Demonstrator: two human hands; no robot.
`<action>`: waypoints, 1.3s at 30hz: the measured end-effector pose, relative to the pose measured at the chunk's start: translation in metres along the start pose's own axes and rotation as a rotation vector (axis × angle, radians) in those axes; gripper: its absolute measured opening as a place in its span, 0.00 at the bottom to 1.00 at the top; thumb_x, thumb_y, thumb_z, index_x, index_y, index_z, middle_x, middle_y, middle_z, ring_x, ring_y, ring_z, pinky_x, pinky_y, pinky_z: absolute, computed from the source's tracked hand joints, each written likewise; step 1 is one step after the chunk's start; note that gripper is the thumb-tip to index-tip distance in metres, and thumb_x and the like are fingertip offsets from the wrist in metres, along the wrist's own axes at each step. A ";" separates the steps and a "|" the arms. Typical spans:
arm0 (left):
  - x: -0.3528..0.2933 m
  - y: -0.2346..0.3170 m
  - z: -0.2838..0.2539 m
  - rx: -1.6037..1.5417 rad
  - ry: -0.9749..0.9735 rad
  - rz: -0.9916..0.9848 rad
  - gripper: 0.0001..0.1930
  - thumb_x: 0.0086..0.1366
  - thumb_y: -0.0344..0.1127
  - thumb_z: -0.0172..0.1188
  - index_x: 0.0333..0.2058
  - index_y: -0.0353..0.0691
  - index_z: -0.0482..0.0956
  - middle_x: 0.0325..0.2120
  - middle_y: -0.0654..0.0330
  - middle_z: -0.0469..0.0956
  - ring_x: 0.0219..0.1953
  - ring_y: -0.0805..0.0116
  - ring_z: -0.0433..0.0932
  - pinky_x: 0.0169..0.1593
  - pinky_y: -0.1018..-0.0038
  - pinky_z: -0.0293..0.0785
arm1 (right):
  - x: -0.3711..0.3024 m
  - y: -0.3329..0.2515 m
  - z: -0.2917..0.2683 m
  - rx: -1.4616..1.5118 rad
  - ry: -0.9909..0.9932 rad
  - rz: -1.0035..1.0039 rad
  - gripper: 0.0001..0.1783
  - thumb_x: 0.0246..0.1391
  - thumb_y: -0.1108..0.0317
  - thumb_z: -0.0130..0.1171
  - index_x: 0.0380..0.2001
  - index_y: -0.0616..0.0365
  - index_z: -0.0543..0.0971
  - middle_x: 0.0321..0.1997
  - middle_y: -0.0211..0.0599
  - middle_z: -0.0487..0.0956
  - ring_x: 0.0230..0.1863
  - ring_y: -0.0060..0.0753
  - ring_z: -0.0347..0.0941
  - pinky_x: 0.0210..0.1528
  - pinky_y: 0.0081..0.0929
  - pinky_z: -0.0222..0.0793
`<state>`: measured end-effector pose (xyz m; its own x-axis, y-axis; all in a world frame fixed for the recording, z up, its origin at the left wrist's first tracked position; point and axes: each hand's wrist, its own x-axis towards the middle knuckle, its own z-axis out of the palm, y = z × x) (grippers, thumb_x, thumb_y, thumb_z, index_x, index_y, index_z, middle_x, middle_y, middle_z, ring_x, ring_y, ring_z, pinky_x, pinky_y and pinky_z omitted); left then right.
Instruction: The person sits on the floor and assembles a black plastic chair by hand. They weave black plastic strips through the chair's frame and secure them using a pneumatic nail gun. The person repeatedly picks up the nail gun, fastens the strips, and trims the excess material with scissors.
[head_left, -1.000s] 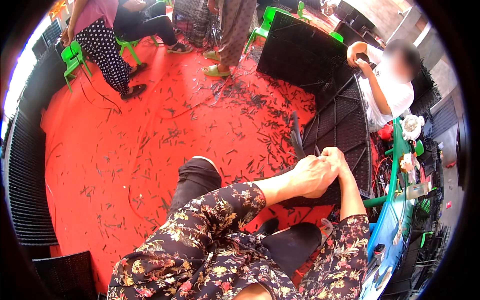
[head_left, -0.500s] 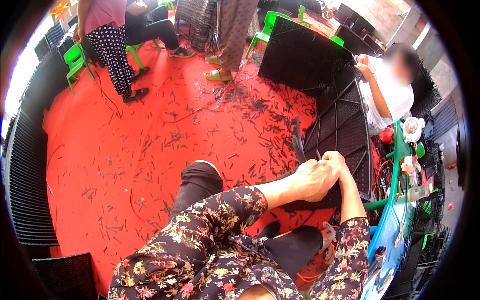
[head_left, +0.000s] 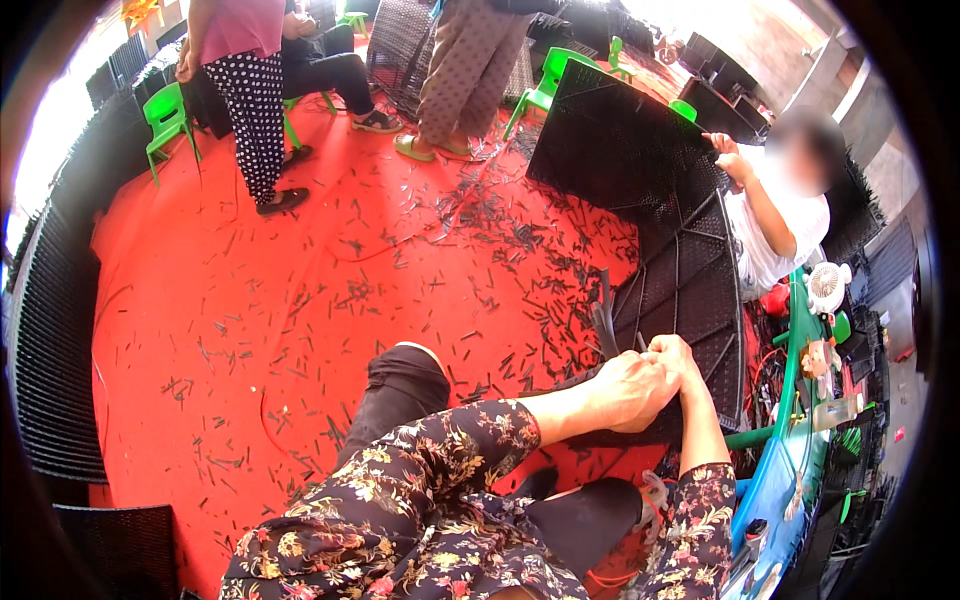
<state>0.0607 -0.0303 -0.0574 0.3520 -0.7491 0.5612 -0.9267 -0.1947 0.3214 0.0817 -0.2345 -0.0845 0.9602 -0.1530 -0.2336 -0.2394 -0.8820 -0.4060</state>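
Both of my hands are closed and pressed together at the edge of a black woven panel [head_left: 675,285] with raised ribs, which stands tilted to the right of my knees. My left hand [head_left: 632,392] has its fingers curled at the panel's near part. Against it, on the far side, is my right hand [head_left: 682,364], its fingers bent inward. What either one grips is hidden behind the knuckles. Several loose black flat strips [head_left: 604,318] stick up just beyond my left hand.
A person in a white top [head_left: 775,215] holds another black panel [head_left: 610,135] at the far right. Black offcuts litter the red floor covering [head_left: 250,330]. A blue and green table [head_left: 785,450] with a small white fan [head_left: 826,286] stands at right. Other people and green chairs [head_left: 168,125] are farther off.
The whole view has shifted, so everything sits a little lower. My hands stay together at the same part of the panel. The person in white has moved a hand along the panel edge.
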 end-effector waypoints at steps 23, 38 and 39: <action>0.000 0.002 -0.004 -0.059 0.036 -0.003 0.08 0.47 0.30 0.57 0.27 0.37 0.69 0.16 0.57 0.74 0.20 0.59 0.77 0.25 0.65 0.71 | 0.002 0.009 0.000 0.007 0.015 -0.041 0.13 0.36 0.60 0.67 0.23 0.59 0.80 0.22 0.43 0.78 0.25 0.34 0.76 0.31 0.31 0.70; 0.001 0.000 -0.007 -0.063 0.031 -0.003 0.09 0.47 0.31 0.57 0.26 0.34 0.68 0.15 0.55 0.74 0.18 0.58 0.76 0.23 0.63 0.71 | -0.004 -0.011 -0.003 -0.008 0.027 0.012 0.12 0.37 0.62 0.66 0.24 0.60 0.80 0.24 0.44 0.80 0.28 0.35 0.77 0.33 0.31 0.71; 0.000 0.000 -0.006 -0.067 0.042 0.006 0.09 0.47 0.31 0.57 0.26 0.34 0.68 0.15 0.55 0.73 0.18 0.57 0.76 0.23 0.63 0.71 | -0.004 -0.012 -0.003 -0.007 0.024 0.020 0.12 0.37 0.62 0.66 0.23 0.60 0.80 0.24 0.44 0.80 0.28 0.35 0.77 0.33 0.31 0.71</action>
<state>0.0620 -0.0266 -0.0527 0.3529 -0.7226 0.5944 -0.9185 -0.1465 0.3673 0.0808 -0.2251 -0.0759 0.9584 -0.1814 -0.2206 -0.2579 -0.8815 -0.3955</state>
